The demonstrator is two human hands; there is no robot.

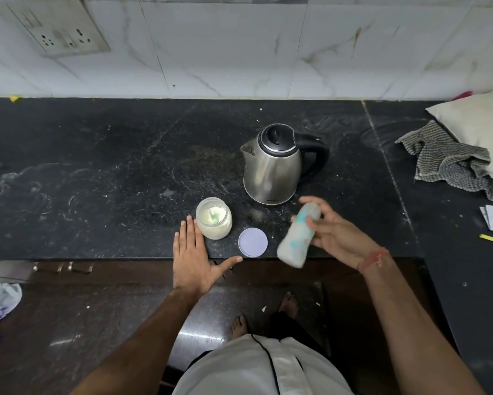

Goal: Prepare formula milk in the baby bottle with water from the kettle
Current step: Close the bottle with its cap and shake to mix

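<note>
The right hand (335, 233) grips one blurred white baby bottle with teal markings (298, 233), tilted above the front edge of the black stone bench (111, 172); its print cannot be read. The left hand (194, 260) lies flat with straight, released fingers (189, 230) beside one open glass jar of pale formula powder (214, 218). One round lilac lid (252, 242) lies between jar and bottle. Behind stands one stainless steel kettle with black lid and handle (276, 166); its small base logo is illegible.

motion-blurred baby bottle (298, 233), pillow (480, 129) cut by right edge
</note>
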